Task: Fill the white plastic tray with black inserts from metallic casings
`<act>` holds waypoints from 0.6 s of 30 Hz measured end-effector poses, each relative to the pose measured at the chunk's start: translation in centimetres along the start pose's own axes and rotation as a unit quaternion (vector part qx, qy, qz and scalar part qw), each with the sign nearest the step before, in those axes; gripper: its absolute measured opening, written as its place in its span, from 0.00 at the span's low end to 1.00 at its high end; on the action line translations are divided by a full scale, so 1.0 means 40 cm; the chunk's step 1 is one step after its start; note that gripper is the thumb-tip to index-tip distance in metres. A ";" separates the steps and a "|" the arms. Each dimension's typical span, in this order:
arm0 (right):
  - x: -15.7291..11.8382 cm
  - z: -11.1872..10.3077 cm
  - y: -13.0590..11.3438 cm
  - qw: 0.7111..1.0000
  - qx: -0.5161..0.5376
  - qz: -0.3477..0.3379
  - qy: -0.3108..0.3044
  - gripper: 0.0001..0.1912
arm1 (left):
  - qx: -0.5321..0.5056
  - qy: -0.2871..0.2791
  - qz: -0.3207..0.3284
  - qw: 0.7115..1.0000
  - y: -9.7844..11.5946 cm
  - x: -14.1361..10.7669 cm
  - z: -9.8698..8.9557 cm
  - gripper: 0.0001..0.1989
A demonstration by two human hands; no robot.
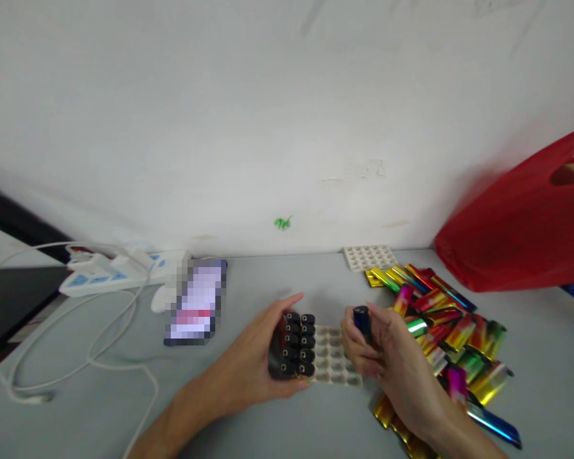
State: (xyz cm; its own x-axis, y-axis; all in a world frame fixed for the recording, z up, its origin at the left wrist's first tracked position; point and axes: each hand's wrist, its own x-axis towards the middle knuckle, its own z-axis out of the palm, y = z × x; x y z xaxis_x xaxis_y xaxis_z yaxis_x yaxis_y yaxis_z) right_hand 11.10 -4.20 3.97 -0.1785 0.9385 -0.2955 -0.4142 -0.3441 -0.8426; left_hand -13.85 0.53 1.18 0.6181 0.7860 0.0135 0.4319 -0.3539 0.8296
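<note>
A pale tray with rows of sockets (335, 357) lies on the table, its left part filled with two columns of black-topped pieces (300, 344). My left hand (261, 350) is wrapped round the left side of these pieces, thumb near the front edge and a finger stretched out at the back. Over the tray's right edge, my right hand (380, 344) grips a dark blue shiny piece (362, 320) upright between its fingers. A pile of shiny coloured pieces (459, 331) spreads beside and behind my right hand.
A second pale tray (370, 257) lies near the wall. At the right stands a red bag (521, 223). A phone (198, 303), a white power strip (124, 274) and looping white cables (103, 365) are on the left of the grey table (249, 280).
</note>
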 end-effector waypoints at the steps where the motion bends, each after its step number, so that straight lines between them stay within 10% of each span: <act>1: 0.000 0.000 0.000 1.000 -0.002 0.001 -0.002 0.29 | -0.001 0.002 0.001 1.000 0.000 0.000 0.000 0.58; 18: -0.001 0.005 0.002 0.998 -0.056 -0.012 0.001 0.29 | -0.004 0.007 0.000 1.000 0.006 0.002 0.000 0.57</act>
State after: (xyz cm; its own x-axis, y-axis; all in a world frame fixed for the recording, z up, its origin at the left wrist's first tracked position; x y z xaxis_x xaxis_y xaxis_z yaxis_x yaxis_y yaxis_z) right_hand 10.91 -4.27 4.01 -0.1672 0.9465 -0.2759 -0.3152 -0.3165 -0.8947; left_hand -13.71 0.50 1.35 0.6092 0.7927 0.0206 0.4264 -0.3494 0.8343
